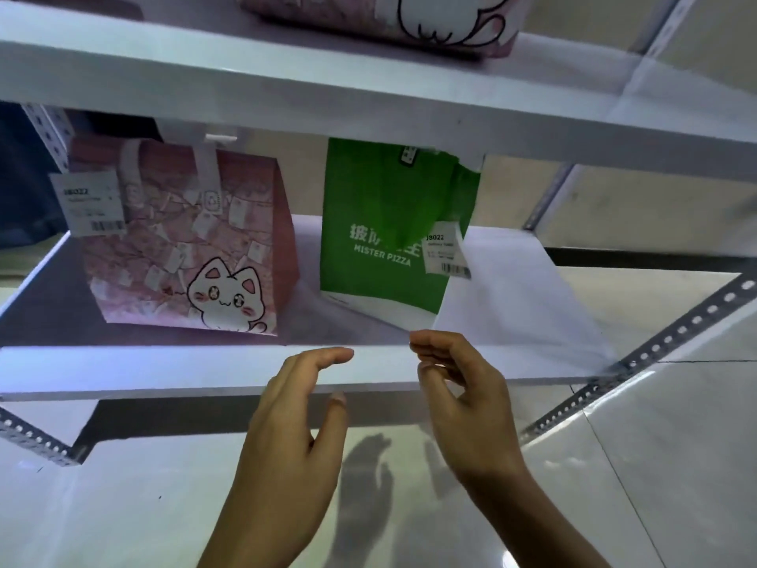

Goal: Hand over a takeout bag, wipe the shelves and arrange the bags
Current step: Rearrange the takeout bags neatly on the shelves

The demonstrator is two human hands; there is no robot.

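Two bare hands in front of a white shelf with two takeout bags.

Left hand [293, 420] and right hand [467, 399], lower centre, have loosely curled fingers and hold nothing, before the shelf [164, 368] edge. Pink cat bag [184, 248] stands centre-left, green pizza bag [389, 231] centre, apart; another pink bag [368, 18] lies at the top edge.

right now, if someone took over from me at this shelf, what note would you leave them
Left hand: empty, fingers relaxed, in front of the middle shelf edge.
Right hand: empty, fingers loosely curled, just off the green pizza bag, near its front corner.
Pink cat bag stands on the left of that shelf, the green bag to its right, turned at an angle. Another pink bag sits on the shelf above.
Done: cannot tell whether the handover or wiping happened; no cloth in view.
Left: probably square up the green bag beside the pink one.
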